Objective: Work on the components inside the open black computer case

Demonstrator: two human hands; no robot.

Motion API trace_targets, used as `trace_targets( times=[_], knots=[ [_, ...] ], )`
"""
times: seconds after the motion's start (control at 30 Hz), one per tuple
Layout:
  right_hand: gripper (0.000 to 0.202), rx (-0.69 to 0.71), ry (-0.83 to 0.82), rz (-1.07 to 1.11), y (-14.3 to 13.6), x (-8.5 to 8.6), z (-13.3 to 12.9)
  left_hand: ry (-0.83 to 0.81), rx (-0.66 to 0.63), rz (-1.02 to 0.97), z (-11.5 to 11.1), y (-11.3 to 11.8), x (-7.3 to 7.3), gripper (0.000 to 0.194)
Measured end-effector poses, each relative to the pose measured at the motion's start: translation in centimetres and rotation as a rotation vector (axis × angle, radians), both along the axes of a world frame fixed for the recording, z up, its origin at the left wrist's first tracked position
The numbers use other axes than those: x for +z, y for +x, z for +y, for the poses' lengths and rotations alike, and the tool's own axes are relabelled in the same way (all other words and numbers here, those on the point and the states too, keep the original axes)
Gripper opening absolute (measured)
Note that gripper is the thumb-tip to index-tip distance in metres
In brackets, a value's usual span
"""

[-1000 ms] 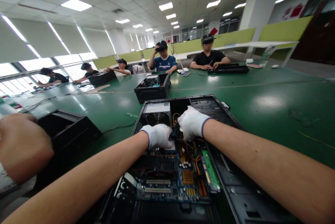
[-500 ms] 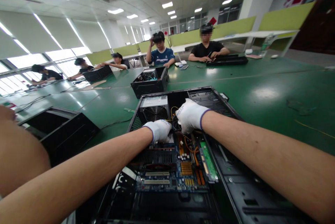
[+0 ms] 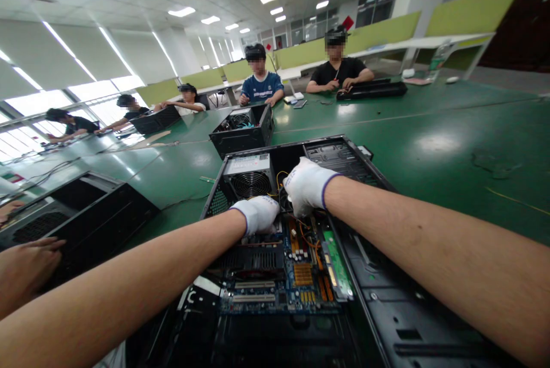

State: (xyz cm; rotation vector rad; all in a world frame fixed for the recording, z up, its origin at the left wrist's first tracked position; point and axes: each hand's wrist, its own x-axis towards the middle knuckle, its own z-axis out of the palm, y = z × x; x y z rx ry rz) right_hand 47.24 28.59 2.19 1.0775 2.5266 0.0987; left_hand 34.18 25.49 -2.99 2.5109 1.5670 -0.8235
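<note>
Both my hands wear white gloves and reach into an open computer case [image 3: 352, 276] lying on its side. My left hand [image 3: 258, 214] is low over the upper part of the motherboard [image 3: 279, 293], its fingers curled and their tips hidden. My right hand [image 3: 306, 186] is closed beside it, fingers bent downward at a dark round part [image 3: 284, 199], perhaps a cooling fan. What either hand grips is hidden. Yellow wires [image 3: 280, 177] rise between the hands and the power supply [image 3: 249, 176]. A green circuit board [image 3: 337, 265] stands at the motherboard's right side.
Another open case [image 3: 244, 127] stands farther back on the green table [image 3: 429, 144]. To the left, another person's hand [image 3: 30, 270] touches a black case [image 3: 98, 219]. Several people sit around the table. A bottle [image 3: 437, 61] stands at the far right.
My hands stay at nearly the same place, with the view shifted slightly. The person at my left has moved their hands onto their case. The person opposite has lowered a hand from their head.
</note>
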Motion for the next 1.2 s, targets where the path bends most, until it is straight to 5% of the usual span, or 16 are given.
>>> trace_targets(
  times=[0.2, 0.53, 0.77, 1.0, 1.2],
  knots=[
    [0.041, -0.007, -0.024, 0.045, 0.1, -0.1, 0.1, 0.001, 0.011, 0.004, 0.1, 0.3, 0.3, 0.045],
    [0.042, -0.005, 0.013, 0.062, 0.4, 2.3, -2.2, -0.063, -0.009, -0.005, -0.3, 0.3, 0.9, 0.051],
    [0.06, 0.017, 0.071, -0.067, 0.5, 3.4, -3.6, 0.045, 0.077, -0.122, -1.7, -1.2, 4.8, 0.068],
    [0.057, 0.06, 0.109, 0.169, 3.1, 5.3, -5.4, 0.206, 0.087, -0.344, -8.1, -2.4, 9.7, 0.033],
    [0.074, -0.058, 0.252, 0.536, 10.9, 4.8, -7.6, 0.305, 0.075, -0.542, -16.6, -3.1, 11.1, 0.023]
  ],
)
